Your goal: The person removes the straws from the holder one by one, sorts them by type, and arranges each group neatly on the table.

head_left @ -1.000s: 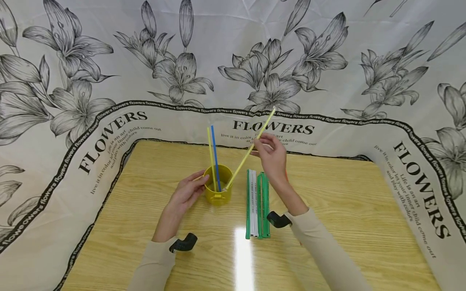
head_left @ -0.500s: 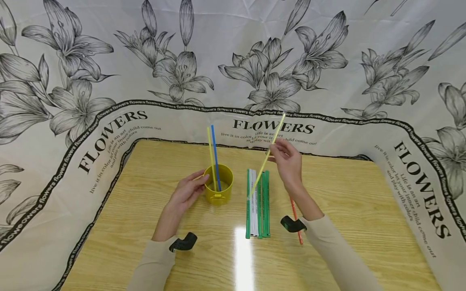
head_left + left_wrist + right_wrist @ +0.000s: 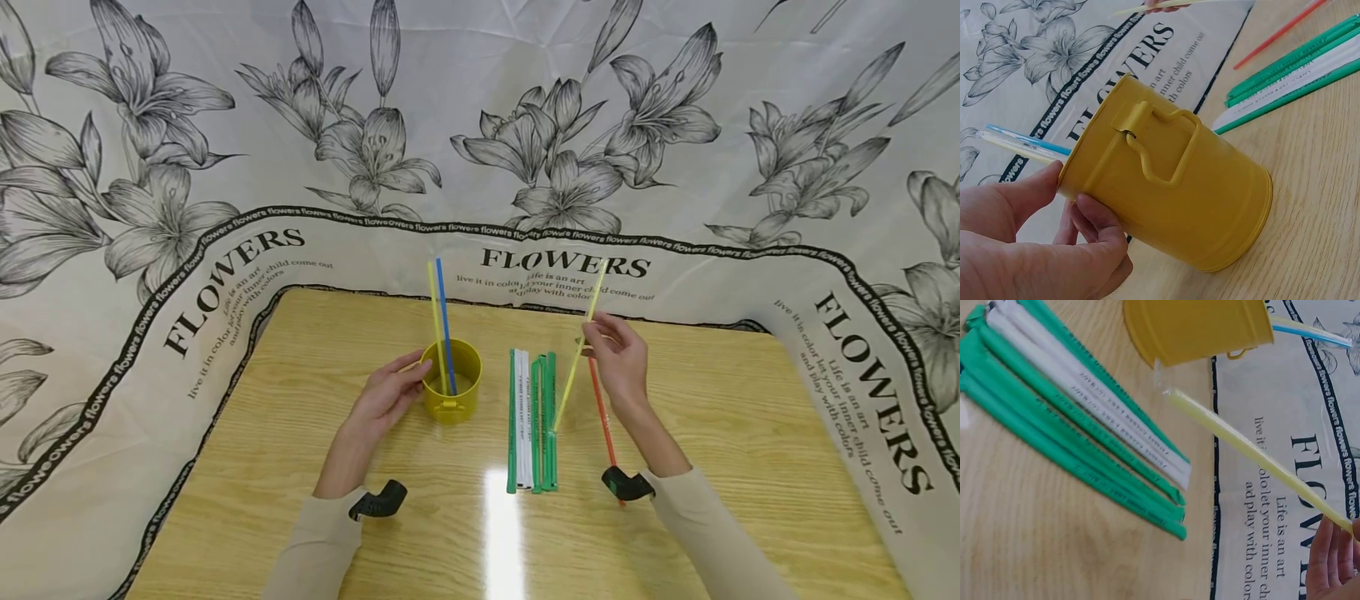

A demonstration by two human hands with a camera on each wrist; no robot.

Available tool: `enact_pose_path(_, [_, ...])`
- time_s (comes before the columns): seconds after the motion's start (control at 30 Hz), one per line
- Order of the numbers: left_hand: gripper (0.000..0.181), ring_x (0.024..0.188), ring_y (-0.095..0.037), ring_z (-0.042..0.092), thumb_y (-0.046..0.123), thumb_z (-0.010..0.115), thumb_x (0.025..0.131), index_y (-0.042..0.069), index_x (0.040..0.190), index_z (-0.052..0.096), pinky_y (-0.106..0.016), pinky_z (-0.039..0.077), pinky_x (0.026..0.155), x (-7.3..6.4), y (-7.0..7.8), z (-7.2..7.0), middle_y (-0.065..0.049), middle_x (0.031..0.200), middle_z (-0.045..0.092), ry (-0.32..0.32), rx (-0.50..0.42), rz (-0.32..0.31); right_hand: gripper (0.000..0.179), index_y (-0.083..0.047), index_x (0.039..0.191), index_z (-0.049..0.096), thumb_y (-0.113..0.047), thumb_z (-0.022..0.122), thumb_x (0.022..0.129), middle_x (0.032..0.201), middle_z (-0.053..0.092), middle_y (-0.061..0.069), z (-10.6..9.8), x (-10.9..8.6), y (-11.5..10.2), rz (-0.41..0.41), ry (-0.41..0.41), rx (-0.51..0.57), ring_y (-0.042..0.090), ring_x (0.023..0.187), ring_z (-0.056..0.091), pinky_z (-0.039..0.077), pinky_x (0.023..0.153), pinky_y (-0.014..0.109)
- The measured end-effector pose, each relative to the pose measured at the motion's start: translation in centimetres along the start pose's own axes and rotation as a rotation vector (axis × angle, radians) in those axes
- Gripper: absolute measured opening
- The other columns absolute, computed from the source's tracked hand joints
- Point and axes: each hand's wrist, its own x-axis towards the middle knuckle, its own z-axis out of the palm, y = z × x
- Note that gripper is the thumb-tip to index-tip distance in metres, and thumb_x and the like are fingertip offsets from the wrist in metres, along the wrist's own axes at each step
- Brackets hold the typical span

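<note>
A small yellow metal bucket (image 3: 455,410) stands on the table, with the left hand (image 3: 384,398) gripping its left rim between thumb and fingers. A wire handle shows on its side in the left wrist view. Inside lean one yellow straw (image 3: 433,300) and one blue straw (image 3: 444,312), their tops well above the rim. The right hand (image 3: 622,358) pinches another yellow straw (image 3: 1254,453) near its upper part, tilted, its lower end over the wrapped straws in the head view. A clear wrapper end shows at that straw's lower tip in the right wrist view.
Right of the bucket lie several green-wrapped straws (image 3: 551,400) and white-wrapped straws (image 3: 522,425) side by side. Further right, a red straw (image 3: 602,408) lies partly under the right wrist's camera mount. A flower-printed cloth (image 3: 397,192) rises behind the table (image 3: 300,333).
The right hand has carried the yellow straw from the bucket's rim to the right, past the wrapped straws, and nearer, uncovering the red straw. The left hand and bucket have stayed put.
</note>
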Motion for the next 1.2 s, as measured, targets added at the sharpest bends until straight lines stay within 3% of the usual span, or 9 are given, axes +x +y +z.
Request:
enact_pose_path(0.3, [0.048,0.094,-0.013,0.054,0.002,0.059,0.104,-0.004,0.150,0.045,-0.024,0.048,0.086,0.0,0.0,-0.2,-0.011,0.121,0.058,-0.005,-0.001,0.006,0.033,0.009,0.130,0.064,-0.005,0.066,0.100,0.094,0.068,-0.008,-2.5,-0.3,1.9,0.056,0.060,-0.033,0.005,0.081,0.069,0.059,0.071,0.020])
enact_pose_path(0.7, [0.046,0.098,-0.014,0.055,0.002,0.058,0.105,-0.002,0.150,0.047,-0.025,0.048,0.089,0.0,0.0,-0.2,-0.006,0.118,0.060,-0.003,0.004,0.000,0.033,0.005,0.131,0.066,-0.010,0.066,0.101,0.095,0.068,-0.013,-6.0,-1.2,3.8,0.122,0.075,-0.167,0.002,0.084,0.067,0.057,0.074,0.017])
enact_pose_path(1.0, [0.045,0.094,-0.013,0.054,0.003,0.059,0.104,-0.002,0.148,0.049,-0.024,0.048,0.085,0.1,0.0,-0.2,-0.007,0.117,0.060,0.001,-0.007,0.003,0.037,0.006,0.135,0.062,-0.014,0.064,0.103,0.096,0.065,-0.018,-8.1,-1.8,5.1,0.156,0.074,-0.253,-0.004,0.085,0.064,0.055,0.076,0.015])
enact_pose_path(1.2, [0.047,0.094,-0.014,0.054,0.001,0.059,0.104,-0.005,0.149,0.047,-0.021,0.049,0.081,0.2,-0.1,-0.2,-0.006,0.113,0.059,0.011,-0.004,0.008,0.039,0.005,0.136,0.061,-0.018,0.063,0.104,0.096,0.064,-0.018,-8.9,-2.7,6.3,0.222,0.058,-0.276,-0.004,0.086,0.064,0.056,0.076,0.015])
